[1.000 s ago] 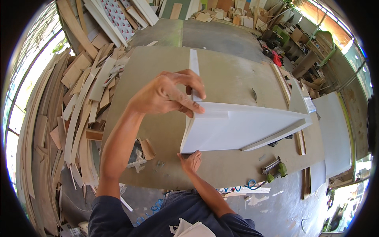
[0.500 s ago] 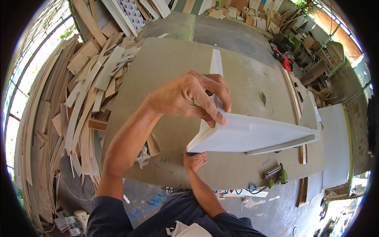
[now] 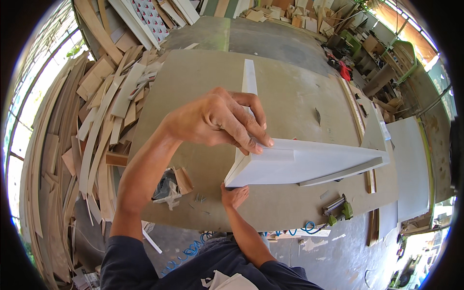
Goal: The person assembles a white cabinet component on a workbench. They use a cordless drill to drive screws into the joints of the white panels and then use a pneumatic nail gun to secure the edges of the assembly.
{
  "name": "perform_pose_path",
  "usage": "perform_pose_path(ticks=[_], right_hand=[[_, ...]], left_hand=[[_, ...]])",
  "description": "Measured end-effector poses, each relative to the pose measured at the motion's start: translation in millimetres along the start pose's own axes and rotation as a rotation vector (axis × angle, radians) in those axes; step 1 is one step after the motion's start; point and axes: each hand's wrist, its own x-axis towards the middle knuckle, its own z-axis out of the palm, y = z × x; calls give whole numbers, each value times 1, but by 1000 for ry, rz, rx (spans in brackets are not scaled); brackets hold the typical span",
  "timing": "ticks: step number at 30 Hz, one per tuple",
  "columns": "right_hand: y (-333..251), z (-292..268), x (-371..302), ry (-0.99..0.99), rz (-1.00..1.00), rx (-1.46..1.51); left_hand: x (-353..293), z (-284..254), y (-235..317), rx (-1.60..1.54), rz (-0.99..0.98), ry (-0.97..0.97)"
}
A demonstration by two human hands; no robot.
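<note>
A white panel stands on edge over the worktable, with a grey-white strip along its lower right side. My left hand is closed on the panel's upper left corner, the thumb and fingertips pinching its top edge. Beyond that hand a narrow white strip stretches away; my fingers hide where it meets the panel. Beneath the panel's lower left corner, my right hand is closed, its fingers curled. Something dark shows between this hand and the panel, mostly hidden.
Under the panel lies the brown worktable. Several screws and a torn cardboard box are near its left front. A green-and-metal tool rests at the right front. Wood offcuts pile up on the left; a blue coiled hose hangs below.
The view has shifted slightly, so the table and panel sit a little differently in it. My left fingers have settled along the panel's top edge; the right hand stays at the lower corner.
</note>
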Motion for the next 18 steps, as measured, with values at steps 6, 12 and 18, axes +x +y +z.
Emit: perform_pose_path(ticks=[6, 12, 18], right_hand=[[-1, -1, 1, -14, 13, 19], [-8, -8, 0, -40, 54, -64], [-12, -17, 3, 1, 34, 54]], left_hand=[[-1, 4, 2, -14, 7, 10], [0, 3, 2, -76, -26, 23], [-2, 6, 1, -140, -46, 28]])
